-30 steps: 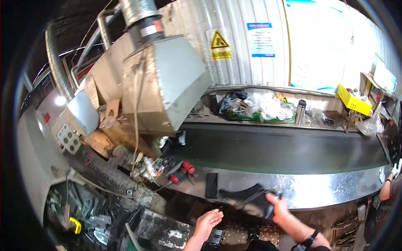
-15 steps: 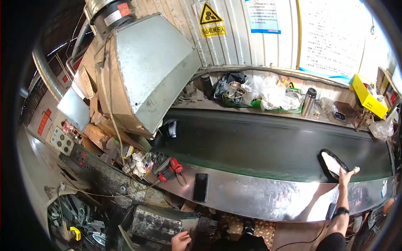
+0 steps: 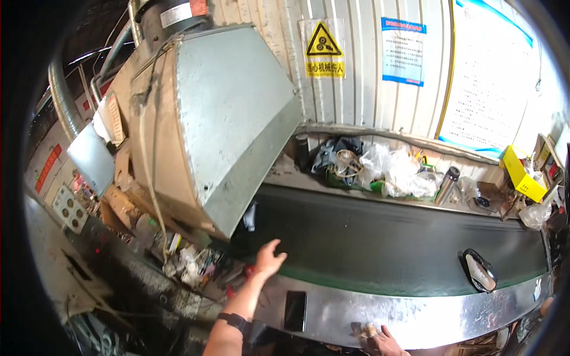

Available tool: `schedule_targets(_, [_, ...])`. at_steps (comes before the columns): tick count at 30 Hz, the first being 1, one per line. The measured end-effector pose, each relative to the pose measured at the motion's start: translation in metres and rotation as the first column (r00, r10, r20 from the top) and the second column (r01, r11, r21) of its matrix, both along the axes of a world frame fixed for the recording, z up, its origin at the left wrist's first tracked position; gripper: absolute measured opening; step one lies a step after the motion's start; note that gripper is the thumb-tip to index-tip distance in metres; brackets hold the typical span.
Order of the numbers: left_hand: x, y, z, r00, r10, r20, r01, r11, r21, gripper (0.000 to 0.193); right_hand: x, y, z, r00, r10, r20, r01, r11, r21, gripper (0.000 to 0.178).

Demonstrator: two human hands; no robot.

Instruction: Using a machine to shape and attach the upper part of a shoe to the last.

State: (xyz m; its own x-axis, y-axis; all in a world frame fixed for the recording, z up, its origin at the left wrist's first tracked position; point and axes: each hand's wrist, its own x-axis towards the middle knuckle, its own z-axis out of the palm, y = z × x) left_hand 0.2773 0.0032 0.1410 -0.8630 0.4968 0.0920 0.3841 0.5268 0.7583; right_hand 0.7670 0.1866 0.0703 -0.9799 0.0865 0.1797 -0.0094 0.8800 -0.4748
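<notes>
My left hand (image 3: 270, 260) reaches over the near left part of the dark belt (image 3: 368, 243), fingers apart and holding nothing. Close beyond it, a dark, shiny piece (image 3: 250, 216) lies at the hood's lower edge, its kind unclear. My right hand (image 3: 385, 343) is low over the steel ledge (image 3: 427, 314), slightly blurred; its fingers look apart, with a pale covering on one of them, and I see nothing held. At the belt's right end rests a shoe piece (image 3: 479, 270) with a black rim and pale middle, touched by neither hand.
A large metal hood (image 3: 237, 113) overhangs the belt's left end. Black phone (image 3: 295, 311) on the ledge, red-handled tool (image 3: 250, 272) partly behind my left forearm. Along the back shelf are plastic bags (image 3: 398, 172), a steel flask (image 3: 448, 185) and a yellow box (image 3: 523, 173).
My right hand has let go of the shoe piece and drawn back left to the ledge. My left hand has come up from the lower edge over the belt. The view has shifted.
</notes>
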Motion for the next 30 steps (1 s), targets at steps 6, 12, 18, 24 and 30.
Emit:
schedule_targets(6, [-0.186, -0.035, -0.036, 0.953, 0.224, -0.205, -0.279, 0.912, -0.301, 0.082, -0.002, 0.039, 0.015, 0.783, -0.554, 0.281, 0.600, 0.558, -0.573, 0.055])
schedule_targets(12, [-0.294, -0.024, -0.066, 0.950, -0.067, 0.306, 0.183, 0.912, -0.369, 0.060, -0.153, 0.055, 0.079, 0.761, -0.569, 0.310, 0.442, 0.106, -0.891, 0.040])
schedule_targets(18, [-0.282, 0.017, -0.045, 0.849, -0.144, 0.509, 0.134, 0.989, 0.056, 0.064, -0.283, 0.029, 0.086, 0.839, -0.255, 0.481, 0.476, -0.082, -0.875, 0.109])
schedule_targets(24, [-0.301, 0.016, -0.086, 0.903, 0.086, 0.420, 0.022, 0.969, -0.245, 0.070, -0.322, 0.048, 0.032, 0.639, -0.582, 0.503, 0.402, -0.304, -0.864, 0.107])
schedule_targets(30, [-0.292, -0.001, -0.083, 0.922, 0.201, 0.331, -0.085, 0.939, -0.334, 0.077, -0.345, 0.060, 0.041, 0.484, -0.439, 0.757, 0.580, -0.487, -0.653, 0.103])
